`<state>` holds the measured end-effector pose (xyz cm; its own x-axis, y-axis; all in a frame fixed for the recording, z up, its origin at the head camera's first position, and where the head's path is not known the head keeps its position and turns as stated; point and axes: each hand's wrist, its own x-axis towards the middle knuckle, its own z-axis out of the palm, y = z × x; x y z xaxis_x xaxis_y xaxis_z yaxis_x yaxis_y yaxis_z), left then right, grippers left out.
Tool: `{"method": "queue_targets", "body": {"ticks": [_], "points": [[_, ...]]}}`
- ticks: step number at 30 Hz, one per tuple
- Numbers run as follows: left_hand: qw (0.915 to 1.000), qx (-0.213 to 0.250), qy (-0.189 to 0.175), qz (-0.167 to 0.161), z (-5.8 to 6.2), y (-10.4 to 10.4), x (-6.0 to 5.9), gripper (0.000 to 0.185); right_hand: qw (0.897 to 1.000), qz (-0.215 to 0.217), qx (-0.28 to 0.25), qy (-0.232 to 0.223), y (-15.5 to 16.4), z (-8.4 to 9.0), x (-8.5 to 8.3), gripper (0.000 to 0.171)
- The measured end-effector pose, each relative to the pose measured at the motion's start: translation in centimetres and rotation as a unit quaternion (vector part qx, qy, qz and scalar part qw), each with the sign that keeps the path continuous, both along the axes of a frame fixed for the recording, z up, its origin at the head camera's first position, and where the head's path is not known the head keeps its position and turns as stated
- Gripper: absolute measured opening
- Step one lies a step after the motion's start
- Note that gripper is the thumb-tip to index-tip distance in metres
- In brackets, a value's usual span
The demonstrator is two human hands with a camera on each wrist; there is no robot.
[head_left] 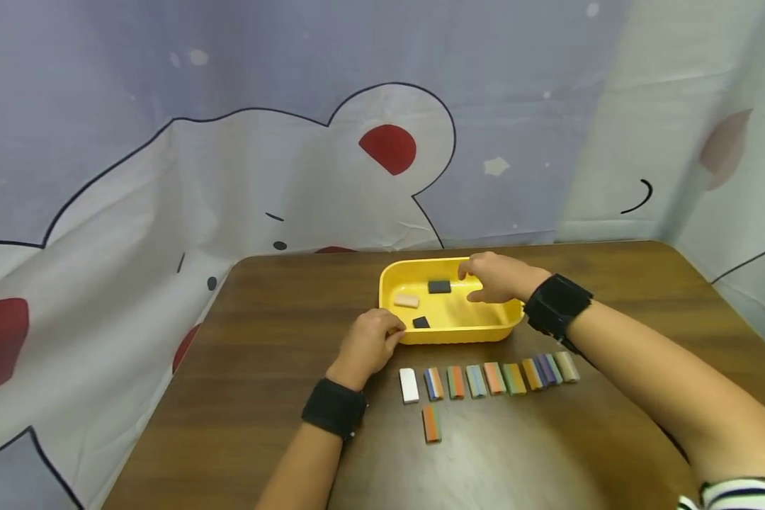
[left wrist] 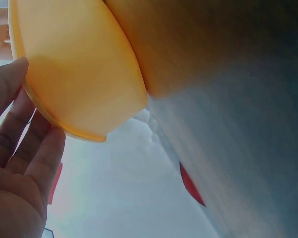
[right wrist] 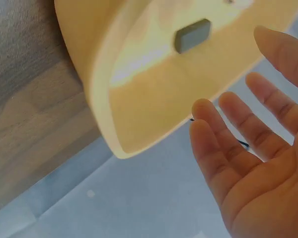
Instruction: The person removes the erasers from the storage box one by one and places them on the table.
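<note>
left hand [head_left: 368,342] rests its grip on the near-left rim of the yellow tray [head_left: 478,329], fingers loosely bent, while the right hand [head_left: 499,277] hovers over the tray with fingers relaxed and holding nothing. smooth plastic tray, rounded corners, sits mid-table holding two dark blocks [head_left: 439,287] and a beige one [head_left: 406,301]. dark wood-grain table [head_left: 242,397] carries a row of striped blocks [head_left: 494,378]; a cartoon-print cloth [head_left: 229,170] hangs behind.

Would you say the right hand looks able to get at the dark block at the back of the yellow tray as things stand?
Probably yes. The right hand hovers open over the yellow tray, just beside the dark block, which lies uncovered with nothing between them. The left hand rests at the tray's near-left rim, out of the way.
</note>
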<state>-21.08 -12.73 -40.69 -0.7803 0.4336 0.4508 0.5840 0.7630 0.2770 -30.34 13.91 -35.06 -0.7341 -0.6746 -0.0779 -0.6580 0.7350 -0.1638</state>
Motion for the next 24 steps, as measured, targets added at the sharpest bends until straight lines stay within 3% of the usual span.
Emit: {"method": "queue_targets", "body": {"ticks": [9,14,24], "points": [[1.0,0.005,0.008,-0.001,-0.1,0.0,-0.2,0.005,0.997,0.036,0.06,0.013,-2.6,-0.9,-2.0,0.047],[0.9999,0.004,0.01,-0.001,-0.1,0.0,-0.4,0.004,0.99,0.073,0.106,0.054,-3.8,-1.8,-3.0,0.05],[0.9998,-0.009,0.018,0.007,-0.1,0.2,-0.9,0.005,0.982,0.116,0.134,0.072,-5.7,-2.4,-3.9,0.041]]}}
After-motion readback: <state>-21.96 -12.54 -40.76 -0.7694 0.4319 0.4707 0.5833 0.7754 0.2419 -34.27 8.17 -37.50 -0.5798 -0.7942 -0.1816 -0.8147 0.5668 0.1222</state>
